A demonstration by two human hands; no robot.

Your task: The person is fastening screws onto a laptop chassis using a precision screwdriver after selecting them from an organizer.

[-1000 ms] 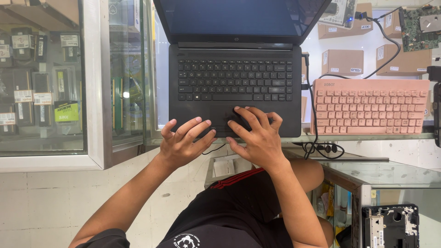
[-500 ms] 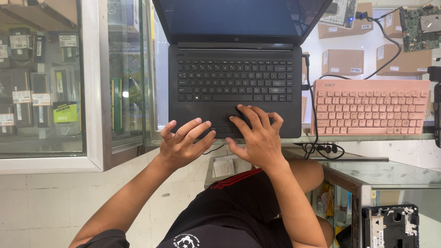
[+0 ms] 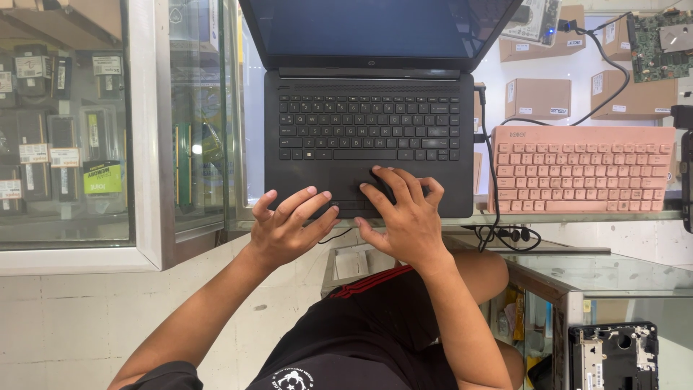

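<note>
Barely shifted, both spread, empty hands, left hand (image 3: 289, 227) and right hand (image 3: 401, 213), hide the laptop (image 3: 368, 123) touchpad.

Both hands, left hand (image 3: 289, 227) and right hand (image 3: 404, 217), on black laptop (image 3: 368, 137) palm rest.

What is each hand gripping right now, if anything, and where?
Nothing is held. The right hand lies flat with fingers on the black laptop's touchpad; the left hand rests open at its front edge.
</note>
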